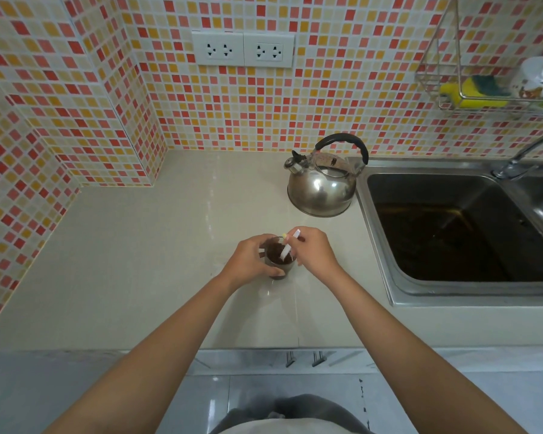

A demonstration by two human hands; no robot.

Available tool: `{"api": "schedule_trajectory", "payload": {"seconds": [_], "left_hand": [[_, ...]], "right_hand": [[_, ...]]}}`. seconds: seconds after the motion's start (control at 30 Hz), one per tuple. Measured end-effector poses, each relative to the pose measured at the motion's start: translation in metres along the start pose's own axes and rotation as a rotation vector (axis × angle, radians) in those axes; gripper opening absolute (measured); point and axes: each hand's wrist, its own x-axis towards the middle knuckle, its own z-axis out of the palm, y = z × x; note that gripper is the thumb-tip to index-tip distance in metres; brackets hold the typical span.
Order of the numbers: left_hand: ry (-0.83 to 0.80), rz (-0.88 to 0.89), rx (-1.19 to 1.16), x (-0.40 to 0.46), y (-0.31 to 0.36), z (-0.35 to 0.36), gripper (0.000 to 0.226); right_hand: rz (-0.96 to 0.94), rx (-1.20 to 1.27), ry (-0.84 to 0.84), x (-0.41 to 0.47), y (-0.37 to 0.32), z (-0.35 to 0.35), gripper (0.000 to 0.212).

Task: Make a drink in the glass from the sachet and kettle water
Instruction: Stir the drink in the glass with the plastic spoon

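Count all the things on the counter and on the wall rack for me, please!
Kettle: 1
Glass: 1
Sachet: 1
Sponge: 1
Total: 4

The wall [76,104] is tiled in a mosaic of red, orange, yellow and cream squares. The countertop [138,261] is shown in plain beige. A silver kettle [321,191] with a black handle is seen. Dark brown liquid is held in the glass [278,261]. A yellow-and-green sponge [473,90] is racked.
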Motion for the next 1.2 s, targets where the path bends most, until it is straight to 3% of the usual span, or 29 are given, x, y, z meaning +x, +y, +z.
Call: {"api": "schedule_trajectory", "payload": {"seconds": [0.13,0.23,0.4,0.53,0.63,0.8,0.93,1.07,1.2], "left_hand": [[0.011,-0.002,0.015,0.0002,0.0005,0.0005,0.075],[0.006,0.008,0.014,0.0,0.0008,0.0002,0.072],[0.01,0.004,0.012,0.0003,0.0002,0.0005,0.074],[0.004,0.008,0.024,-0.0005,0.0023,-0.0001,0.069],[0.011,-0.006,0.004,-0.0006,0.0014,0.0004,0.073],[0.01,0.002,-0.007,-0.001,0.0008,-0.0004,0.072],[0.018,-0.004,-0.015,-0.0013,0.0008,0.0007,0.072],[0.009,-0.001,-0.024,-0.0015,0.0016,-0.0001,0.069],[0.017,-0.018,-0.021,-0.0012,0.0009,0.0007,0.076]], "right_hand": [[0.007,-0.122,0.08,-0.0012,0.0013,0.0011,0.022],[0.038,0.008,-0.009,0.0006,-0.0011,0.0008,0.02],[0.035,-0.046,0.061,0.0012,0.0003,-0.0024,0.02],[0.055,0.043,-0.024,-0.0009,-0.0033,-0.0007,0.02],[0.038,-0.09,0.067,-0.0004,-0.0013,-0.0009,0.021],[0.077,0.07,-0.014,-0.0002,-0.0047,-0.0009,0.021],[0.057,-0.027,0.081,0.0014,0.0011,-0.0019,0.022],[0.061,0.067,-0.024,0.0014,-0.0012,-0.0004,0.021],[0.035,-0.026,0.057,0.0019,0.0015,-0.0018,0.021]]}}
